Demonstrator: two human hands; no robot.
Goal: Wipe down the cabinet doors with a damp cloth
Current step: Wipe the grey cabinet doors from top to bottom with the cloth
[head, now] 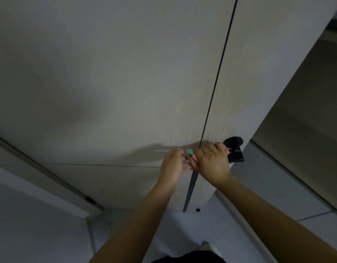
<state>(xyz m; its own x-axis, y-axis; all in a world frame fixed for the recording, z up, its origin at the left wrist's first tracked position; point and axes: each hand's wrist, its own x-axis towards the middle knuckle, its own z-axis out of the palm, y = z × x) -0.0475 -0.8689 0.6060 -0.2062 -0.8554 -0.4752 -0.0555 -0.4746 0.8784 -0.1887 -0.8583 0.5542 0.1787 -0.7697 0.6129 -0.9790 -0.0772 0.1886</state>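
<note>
With both our left hand and right hand gripping the bunched cloth, we should spread it flat before wiping the door.

Cloth mostly hidden by hands.

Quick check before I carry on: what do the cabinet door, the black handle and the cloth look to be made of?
Cabinet door: pale matte board, probably laminate; faint wood-grain lines show near the seam.
Handle: black and smooth with a slight sheen, either metal or plastic.
Cloth: soft bunched fabric in green and pink, gripped by the right hand and the left hand; too blurred to judge the weave.
</note>
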